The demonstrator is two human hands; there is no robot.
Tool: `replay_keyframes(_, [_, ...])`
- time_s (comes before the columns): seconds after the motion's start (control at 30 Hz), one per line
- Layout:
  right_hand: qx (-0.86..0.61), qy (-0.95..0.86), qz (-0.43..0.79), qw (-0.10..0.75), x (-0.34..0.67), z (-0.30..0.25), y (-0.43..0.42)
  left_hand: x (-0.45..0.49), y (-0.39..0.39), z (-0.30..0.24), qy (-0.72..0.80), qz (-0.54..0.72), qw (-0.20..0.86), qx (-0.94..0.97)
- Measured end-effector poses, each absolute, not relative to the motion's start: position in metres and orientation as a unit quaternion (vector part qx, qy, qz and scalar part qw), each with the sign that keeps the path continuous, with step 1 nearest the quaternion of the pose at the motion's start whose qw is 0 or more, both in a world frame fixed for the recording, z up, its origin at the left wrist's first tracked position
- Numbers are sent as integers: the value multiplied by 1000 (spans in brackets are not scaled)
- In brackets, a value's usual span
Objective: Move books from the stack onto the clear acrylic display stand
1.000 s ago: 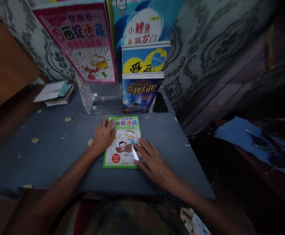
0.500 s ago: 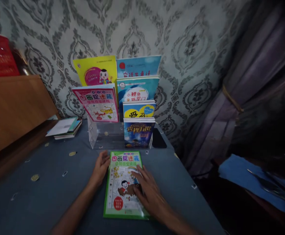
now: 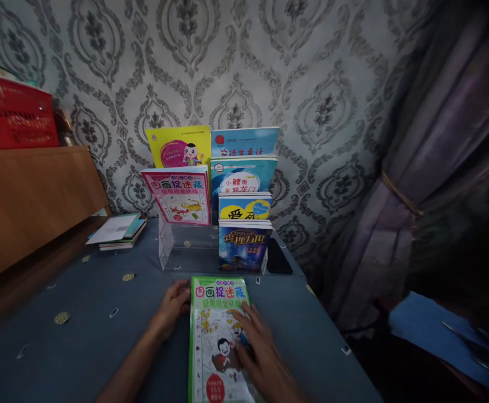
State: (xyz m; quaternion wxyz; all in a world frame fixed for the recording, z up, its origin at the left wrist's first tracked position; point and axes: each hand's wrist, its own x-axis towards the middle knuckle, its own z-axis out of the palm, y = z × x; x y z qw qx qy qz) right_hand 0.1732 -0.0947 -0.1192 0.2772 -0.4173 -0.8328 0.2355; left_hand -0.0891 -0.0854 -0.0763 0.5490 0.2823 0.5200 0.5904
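Observation:
A green-bordered children's picture book (image 3: 221, 330) lies face up on the table in front of me, its near end cut off by the frame. My left hand (image 3: 172, 308) rests on the table at the book's left edge, fingers loosely bent and touching or nearly touching it. On the right side of the cover lies my right hand (image 3: 259, 350), fingers spread. Behind the book stands a clear tiered rack (image 3: 189, 252). It holds a pink picture book (image 3: 181, 196), a yellow book (image 3: 179, 145), a dark blue book (image 3: 244, 246) and several blue ones above that.
A dark phone (image 3: 278, 257) lies right of the rack. Several thin books (image 3: 118, 232) are stacked at the back left, beside a wooden cabinet (image 3: 34, 207) carrying a red basket (image 3: 15, 115). A tied curtain (image 3: 370, 235) hangs at right, above a blue cloth (image 3: 433, 336).
My view has tilted up, so the rack, table and book sit lower in the frame. Both hands keep nearly the same places at the green-bordered book.

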Motion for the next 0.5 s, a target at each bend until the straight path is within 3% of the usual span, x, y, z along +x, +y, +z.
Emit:
replay_keyframes(0.13, [-429,-801,277,312,172,-124,-92,-74,-91,-64,463,563,612,308])
replay_keyframes(0.3, [-434,-699,343,454,167,-127,-76,-73,-94,-47,432,621,595,273])
replay_keyframes(0.43, [-348,-678,474,441,156,-81,-68,-79,-92,-29,440,684,529,242])
replay_keyframes(0.5, [-322,-684,474,452,148,-49,-69,-82,-91,-15,437,719,477,255])
